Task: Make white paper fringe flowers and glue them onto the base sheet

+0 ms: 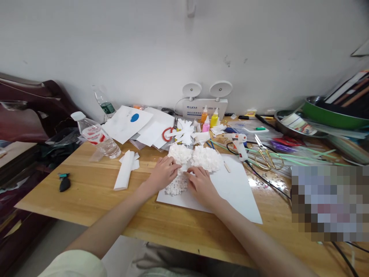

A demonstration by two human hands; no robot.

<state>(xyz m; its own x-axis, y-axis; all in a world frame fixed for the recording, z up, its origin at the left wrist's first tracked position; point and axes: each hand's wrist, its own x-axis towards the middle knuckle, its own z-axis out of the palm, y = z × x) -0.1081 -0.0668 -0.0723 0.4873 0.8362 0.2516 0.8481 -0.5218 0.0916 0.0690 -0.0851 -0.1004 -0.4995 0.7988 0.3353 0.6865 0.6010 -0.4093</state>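
Fluffy white clumps of small crumpled paper pieces (pixel 206 158) are grouped on a white sheet (pixel 233 188) at the table's middle. My left hand (pixel 163 173) reaches in from the left, its fingers bent together at a small piece of white paper (pixel 184 168) among the clumps. Facing it from the right, my right hand (pixel 201 182) has its fingertips at the same spot, index finger and thumb drawn close. A lower clump (pixel 176 185) lies between the two hands. The fingers partly hide what they grip.
A folded white paper strip (pixel 124 171) and a water bottle (pixel 99 136) stand left. Red-handled scissors (pixel 167 134) and paint bottles (pixel 205 125) are behind. A glue gun (pixel 240 146), gold scissors (pixel 265 156) and a black cord (pixel 268 182) lie right.
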